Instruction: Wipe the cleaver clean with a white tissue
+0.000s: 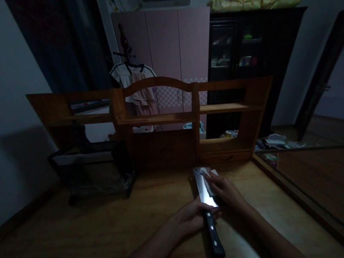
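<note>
A cleaver lies on the wooden desk with its shiny blade pointing away from me and its black riveted handle toward me. My left hand rests at the joint of blade and handle, fingers curled against it. My right hand presses a small white cloth or tissue onto the flat of the blade, fingers laid over it.
A wooden hutch shelf stands at the back of the desk. A dark wire rack sits at the left. Behind are a pink wardrobe, a dark cabinet with bedding on top, and papers at the right.
</note>
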Available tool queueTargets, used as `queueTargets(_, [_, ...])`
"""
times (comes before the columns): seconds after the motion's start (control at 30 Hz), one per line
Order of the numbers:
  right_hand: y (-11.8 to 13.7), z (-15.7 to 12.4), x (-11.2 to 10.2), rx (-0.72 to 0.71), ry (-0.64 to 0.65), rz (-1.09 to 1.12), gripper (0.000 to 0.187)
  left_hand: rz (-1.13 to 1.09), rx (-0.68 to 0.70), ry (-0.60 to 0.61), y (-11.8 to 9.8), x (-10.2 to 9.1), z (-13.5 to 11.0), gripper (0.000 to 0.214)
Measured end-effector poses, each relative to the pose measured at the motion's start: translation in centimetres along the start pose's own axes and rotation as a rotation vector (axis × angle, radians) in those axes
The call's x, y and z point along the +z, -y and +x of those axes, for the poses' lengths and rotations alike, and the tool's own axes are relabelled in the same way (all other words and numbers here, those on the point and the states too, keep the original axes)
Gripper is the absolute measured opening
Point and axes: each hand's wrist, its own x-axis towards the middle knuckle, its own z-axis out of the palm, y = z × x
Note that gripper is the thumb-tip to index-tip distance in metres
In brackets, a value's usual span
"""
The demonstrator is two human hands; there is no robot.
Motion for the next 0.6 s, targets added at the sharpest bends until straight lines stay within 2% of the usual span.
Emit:
queueTargets(0.2, [-0.5,-0.2,1.2,-0.076,0.112,-0.113,0.049,-0.029,0.036,0.056,0.2,-0.8,0.3,0.066])
queueTargets(0.37, [-0.7,-0.3,1.4,-0.132,0.206,-0.054,0.05,-0.025,0.016,0.056,0.2,-0.7,0.5,0.063])
queueTargets(0.6, [0.4,-0.2,0.4,-0.066,0.262,0.105,0.047,-0.06,0.025,0.079,0.2,-0.7,0.4,0.059])
